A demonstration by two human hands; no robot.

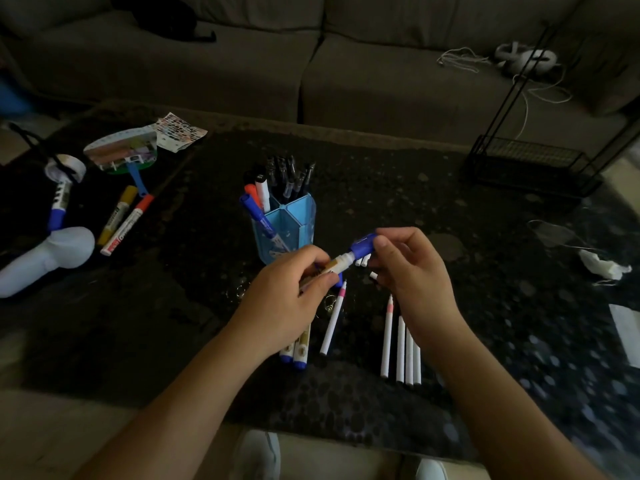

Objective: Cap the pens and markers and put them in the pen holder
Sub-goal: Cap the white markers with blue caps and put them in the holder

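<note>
Bare forearms (194, 386), pale laced shoes (258, 453)

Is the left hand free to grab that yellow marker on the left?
Probably not yet: the left hand grips a marker, with the right hand holding a blue cap at its tip. The yellow marker lies uncovered.

Left hand (294, 299), right hand (412, 271): fingers (381, 242) curled inward

A: What does the left hand (294, 289) conceal?
B: Most of the marker (341, 265) it grips, and the upper halves of two blue-ended markers (294, 358) on the counter (485, 237).
A: And the right hand (408, 268)?
B: Part of the blue cap (362, 247); its wrist hides the tips of white pens (409, 358). Marker labels: illegible. White sheet (625, 334): cut by the right edge.
</note>
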